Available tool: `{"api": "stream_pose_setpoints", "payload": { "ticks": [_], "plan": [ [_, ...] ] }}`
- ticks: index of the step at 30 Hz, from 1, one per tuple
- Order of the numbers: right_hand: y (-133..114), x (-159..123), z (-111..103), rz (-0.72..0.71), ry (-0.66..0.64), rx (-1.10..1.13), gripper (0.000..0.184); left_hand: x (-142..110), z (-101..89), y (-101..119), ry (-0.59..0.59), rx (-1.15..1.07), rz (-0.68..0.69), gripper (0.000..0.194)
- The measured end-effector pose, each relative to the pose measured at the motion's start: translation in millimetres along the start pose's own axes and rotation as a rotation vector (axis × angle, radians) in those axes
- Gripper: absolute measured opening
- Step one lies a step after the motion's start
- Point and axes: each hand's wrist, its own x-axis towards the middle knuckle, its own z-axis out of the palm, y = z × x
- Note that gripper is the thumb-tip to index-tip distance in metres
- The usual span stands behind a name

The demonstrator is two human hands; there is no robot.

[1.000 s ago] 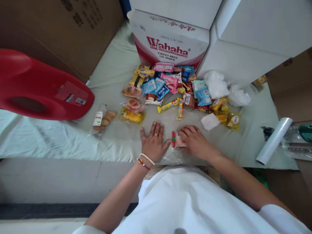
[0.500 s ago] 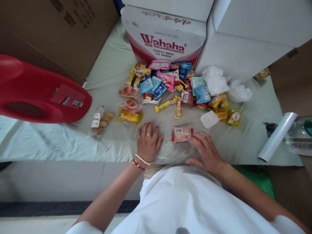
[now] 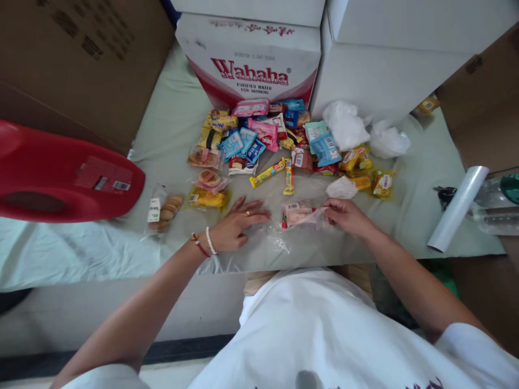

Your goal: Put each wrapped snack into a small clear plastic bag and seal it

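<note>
A pink snack packet point(image 3: 298, 212) with a barcode label lies near the table's front edge, a bit of red showing under it. Clear plastic film point(image 3: 280, 242) spreads around it, wrinkled at the front. My right hand point(image 3: 344, 216) is closed in a pinch on the film beside the packet, pulling up a fold that partly covers the packet's right side. Left of the packet, my left hand point(image 3: 239, 224) rests on the film with fingers stretched to the right. Two thin yellow snack sticks, one slanted point(image 3: 268, 172) and one upright point(image 3: 288, 177), lie just beyond.
A heap of wrapped snacks point(image 3: 259, 132) lies before the Wahaha carton point(image 3: 251, 65). At left are a bag of cookies point(image 3: 164, 212) and a large red plastic object point(image 3: 81, 173). White crumpled plastic bags point(image 3: 346, 127), a plastic film roll point(image 3: 458, 209) and a clear bottle point(image 3: 497, 205) stand right.
My right hand has closed on the film and lifted a fold beside the packet. My left hand has turned, its fingers now pointing right. The camera view has shifted slightly.
</note>
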Motion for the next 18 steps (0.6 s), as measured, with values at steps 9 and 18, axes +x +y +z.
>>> {"api": "stream_pose_setpoints", "payload": {
  "ticks": [9, 18],
  "plan": [
    [8, 16, 3, 0.003, -0.032, -0.096, 0.033, 5, 31.8, 12, 0.22, 0.026, -0.023, 0.021],
    [-4, 26, 11, -0.458, -0.123, -0.302, 0.033, 9, 46.2, 14, 0.642, -0.339, -0.41, 0.037]
  ]
}}
